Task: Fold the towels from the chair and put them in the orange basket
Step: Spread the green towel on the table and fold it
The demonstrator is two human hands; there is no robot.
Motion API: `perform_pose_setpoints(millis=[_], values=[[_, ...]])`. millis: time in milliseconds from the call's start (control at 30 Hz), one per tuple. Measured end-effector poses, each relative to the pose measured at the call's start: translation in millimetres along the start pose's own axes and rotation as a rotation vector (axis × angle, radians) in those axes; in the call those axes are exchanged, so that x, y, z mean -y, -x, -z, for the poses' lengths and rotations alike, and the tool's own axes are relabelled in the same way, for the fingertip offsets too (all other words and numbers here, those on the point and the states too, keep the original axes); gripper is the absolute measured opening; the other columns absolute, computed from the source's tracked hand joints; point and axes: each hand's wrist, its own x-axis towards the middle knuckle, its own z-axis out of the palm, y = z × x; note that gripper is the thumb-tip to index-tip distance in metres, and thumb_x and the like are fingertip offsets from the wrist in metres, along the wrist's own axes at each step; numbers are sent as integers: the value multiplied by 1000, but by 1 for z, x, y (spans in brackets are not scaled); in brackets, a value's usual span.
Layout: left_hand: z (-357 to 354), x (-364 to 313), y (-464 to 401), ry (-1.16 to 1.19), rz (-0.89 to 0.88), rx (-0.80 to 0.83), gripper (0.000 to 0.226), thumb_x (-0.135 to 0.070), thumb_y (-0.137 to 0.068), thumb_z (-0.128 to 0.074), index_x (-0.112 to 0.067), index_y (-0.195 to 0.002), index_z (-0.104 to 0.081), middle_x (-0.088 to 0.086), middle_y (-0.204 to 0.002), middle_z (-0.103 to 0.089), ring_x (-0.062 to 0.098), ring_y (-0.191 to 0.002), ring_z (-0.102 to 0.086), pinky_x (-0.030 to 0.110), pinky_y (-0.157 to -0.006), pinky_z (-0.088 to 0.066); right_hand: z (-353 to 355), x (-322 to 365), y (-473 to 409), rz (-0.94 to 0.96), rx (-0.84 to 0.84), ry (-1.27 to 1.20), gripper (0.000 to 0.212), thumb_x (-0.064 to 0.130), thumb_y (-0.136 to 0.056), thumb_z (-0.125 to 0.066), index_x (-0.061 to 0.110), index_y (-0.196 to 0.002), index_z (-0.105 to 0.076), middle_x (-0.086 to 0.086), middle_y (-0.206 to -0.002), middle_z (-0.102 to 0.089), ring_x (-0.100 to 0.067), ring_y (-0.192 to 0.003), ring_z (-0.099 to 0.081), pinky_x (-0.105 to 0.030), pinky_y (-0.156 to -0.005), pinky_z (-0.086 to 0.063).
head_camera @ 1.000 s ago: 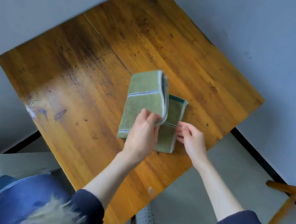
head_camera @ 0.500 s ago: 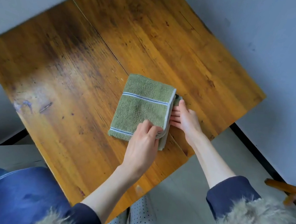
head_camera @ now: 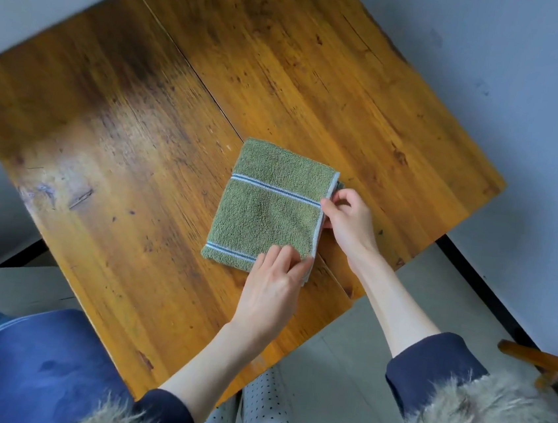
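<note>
One green towel lies folded on the wooden counter; the left hand rests flat-fingered on its near corner, the right hand pinches its right edge. Lifting carelessly could spill the layers open. The basket is out of view, the chair barely visible.

light: soft daylight; glare: table left | edges: wide-angle bowed
</note>
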Motion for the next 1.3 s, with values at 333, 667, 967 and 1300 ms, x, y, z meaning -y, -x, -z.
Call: perform_pose_setpoints(millis=[333, 667, 967, 1300], values=[[1, 17, 5, -75, -215, 176, 32, -12, -80, -50, -10, -109, -61, 2, -94, -54, 23, -78, -51, 32, -65, -43, -1, 7, 0, -69, -65, -103, 30, 39, -89, -55, 14, -73, -55, -10, -77, -65, -17, -68, -54, -30, -62, -38], [23, 66, -40, -215, -40, -114, 38, -18, -90, -49, -18, -128, -54, 12, -136, -48, 35, -129, -38, 49, -104, -27, -13, 4, -9, 11, -221, -38, 12, 25, -93, -52, 13, -94, -48, 4, -73, -51, -10, -63, -47, -28, -61, -36], [6, 81, -88, -417, -65, 103, 62, -63, -91, -16, -36, -147, -16, 7, -157, -7, 31, -144, -1, 56, -114, -1, -10, 4, -9, -111, -167, -173, 15, 24, -92, -54, 12, -100, -54, -1, -93, -63, -23, -93, -62, -39, -82, -51], [10, 77, -78, -305, -45, 21, 53, -46, -96, -25, -27, -145, -27, 9, -156, -15, 29, -144, -5, 53, -115, 0, -44, -33, 7, 632, -335, 776, 47, 24, -98, -29, 8, -142, -32, -12, -150, -30, -27, -142, -20, -50, -113, -21]])
